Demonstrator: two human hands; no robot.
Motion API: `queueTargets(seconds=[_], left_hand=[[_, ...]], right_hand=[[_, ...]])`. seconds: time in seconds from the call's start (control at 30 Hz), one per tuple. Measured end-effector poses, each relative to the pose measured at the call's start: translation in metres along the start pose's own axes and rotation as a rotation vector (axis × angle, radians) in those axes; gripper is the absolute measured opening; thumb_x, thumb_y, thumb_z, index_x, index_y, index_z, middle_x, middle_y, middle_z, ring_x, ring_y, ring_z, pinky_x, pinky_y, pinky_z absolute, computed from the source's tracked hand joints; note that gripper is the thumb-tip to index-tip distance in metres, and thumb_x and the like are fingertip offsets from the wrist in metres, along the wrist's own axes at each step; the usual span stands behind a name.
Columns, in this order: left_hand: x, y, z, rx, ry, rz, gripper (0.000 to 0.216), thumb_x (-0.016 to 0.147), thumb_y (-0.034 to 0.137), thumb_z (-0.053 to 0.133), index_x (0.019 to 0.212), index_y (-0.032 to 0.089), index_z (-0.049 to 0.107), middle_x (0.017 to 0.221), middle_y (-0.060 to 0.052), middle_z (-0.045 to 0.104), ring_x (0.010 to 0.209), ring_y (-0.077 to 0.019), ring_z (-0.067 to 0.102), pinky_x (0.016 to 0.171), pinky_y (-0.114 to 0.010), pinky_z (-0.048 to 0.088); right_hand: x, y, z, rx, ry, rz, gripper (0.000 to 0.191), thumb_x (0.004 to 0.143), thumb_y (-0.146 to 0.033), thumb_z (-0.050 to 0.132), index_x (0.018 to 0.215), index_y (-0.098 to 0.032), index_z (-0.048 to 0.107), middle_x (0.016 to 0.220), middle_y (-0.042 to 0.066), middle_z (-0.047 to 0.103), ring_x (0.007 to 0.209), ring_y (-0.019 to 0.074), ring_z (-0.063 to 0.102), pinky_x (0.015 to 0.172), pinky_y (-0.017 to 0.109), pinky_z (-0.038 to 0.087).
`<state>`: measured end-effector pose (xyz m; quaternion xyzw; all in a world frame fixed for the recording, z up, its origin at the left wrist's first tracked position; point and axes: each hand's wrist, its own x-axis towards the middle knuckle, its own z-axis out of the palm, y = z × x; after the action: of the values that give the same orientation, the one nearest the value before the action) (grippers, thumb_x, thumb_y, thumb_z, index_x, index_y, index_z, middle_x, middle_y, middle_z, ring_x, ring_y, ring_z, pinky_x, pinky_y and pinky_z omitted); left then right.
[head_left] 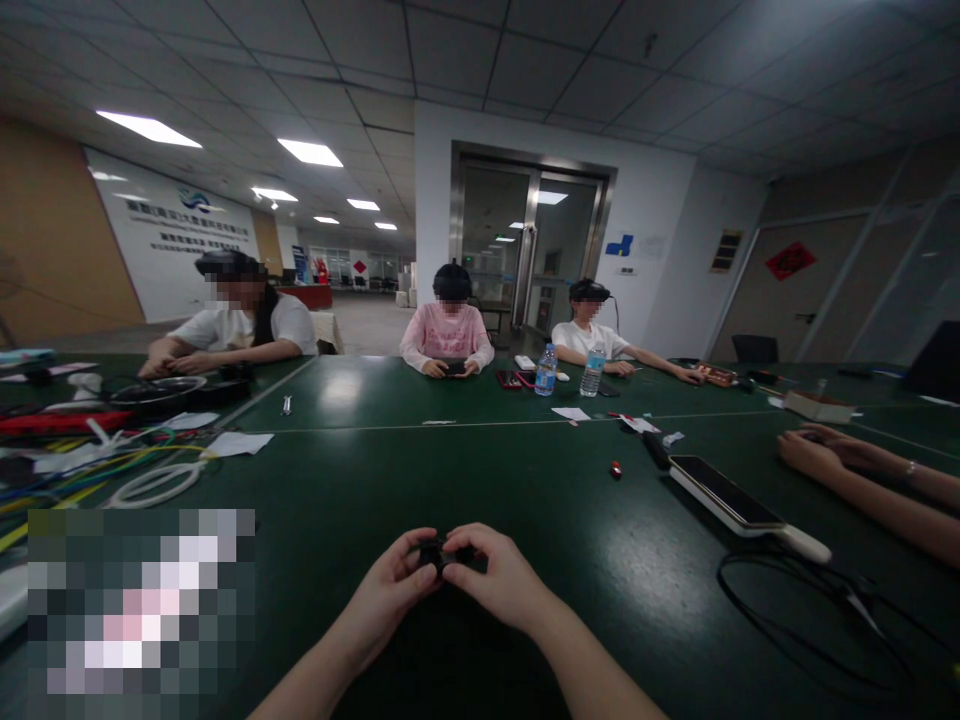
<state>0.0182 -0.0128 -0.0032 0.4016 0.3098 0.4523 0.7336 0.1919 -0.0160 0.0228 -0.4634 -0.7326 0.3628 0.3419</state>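
Note:
Close in front of me, over the dark green table (360, 480), my left hand (394, 580) and my right hand (495, 575) meet at a small black object (433, 553). Fingertips and thumbs of both hands are closed on it from either side. Its kind cannot be made out, since the fingers cover much of it and the picture is dark. Beyond my hands, to the right, lies a small red-and-black item (616, 469).
Right of me are a phone (724, 490) on a white-handled holder, a black cable (731, 610) and another person's hands (817, 450). Cables (157, 485) and papers (240, 444) crowd the left. Two bottles (546, 372) stand across the table, where several people sit.

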Motion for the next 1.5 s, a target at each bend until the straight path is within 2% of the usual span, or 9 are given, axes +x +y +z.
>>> queueTargets(seconds=[0.47, 0.87, 1.5], left_hand=[[0.0011, -0.0027, -0.0047, 0.008, -0.036, 0.017, 0.041, 0.069, 0.016, 0.069, 0.106, 0.018, 0.051, 0.097, -0.008, 0.066, 0.089, -0.0191, 0.062, 0.084, -0.031, 0.044], [-0.0008, -0.002, 0.0021, 0.032, 0.037, 0.023, 0.045, 0.061, 0.02, 0.074, 0.101, 0.019, 0.054, 0.091, -0.006, 0.067, 0.088, -0.0213, 0.06, 0.084, -0.034, 0.042], [-0.0012, 0.0004, 0.0028, 0.016, 0.031, 0.008, 0.044, 0.06, 0.02, 0.075, 0.1, 0.02, 0.055, 0.09, -0.006, 0.066, 0.089, -0.0212, 0.06, 0.084, -0.034, 0.042]], right_hand=[[-0.0001, 0.0012, -0.0013, -0.002, 0.007, -0.025, 0.024, 0.071, -0.024, 0.063, 0.095, -0.024, 0.061, 0.103, 0.001, 0.059, 0.096, 0.0182, 0.055, 0.082, 0.031, 0.043], [0.0006, 0.0035, -0.0003, 0.0, 0.008, -0.014, 0.022, 0.071, -0.024, 0.063, 0.092, -0.024, 0.062, 0.105, 0.002, 0.058, 0.097, 0.0182, 0.054, 0.082, 0.031, 0.042], [0.0003, 0.0006, -0.0001, -0.022, 0.001, -0.02, 0.021, 0.071, -0.024, 0.062, 0.092, -0.023, 0.062, 0.104, 0.002, 0.059, 0.095, 0.0174, 0.055, 0.081, 0.03, 0.043]])
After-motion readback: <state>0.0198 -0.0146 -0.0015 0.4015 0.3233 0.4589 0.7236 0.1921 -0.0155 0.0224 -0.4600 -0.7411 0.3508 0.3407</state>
